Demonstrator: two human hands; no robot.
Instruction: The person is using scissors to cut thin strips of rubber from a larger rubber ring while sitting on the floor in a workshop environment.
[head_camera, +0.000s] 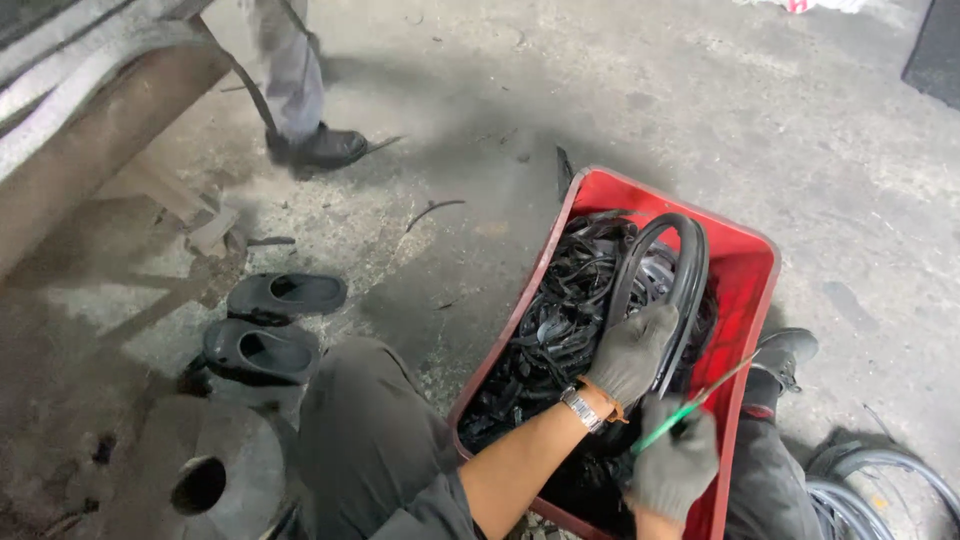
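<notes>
Left hand grips a looped black rubber ring; right hand clasps a green-handled tool, seemingly a blade, pointing up-right away from the hands, over a red crate.

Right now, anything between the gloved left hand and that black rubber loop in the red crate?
Nothing visible. The left hand already rests on the black rubber loop over the red crate; the right hand holds a green-handled tool below.

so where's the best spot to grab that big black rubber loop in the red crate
Probably the arched top of the rubber loop, from above: it stands clear of the tangled black strips in the red crate, while the left hand covers its lower part.
</notes>
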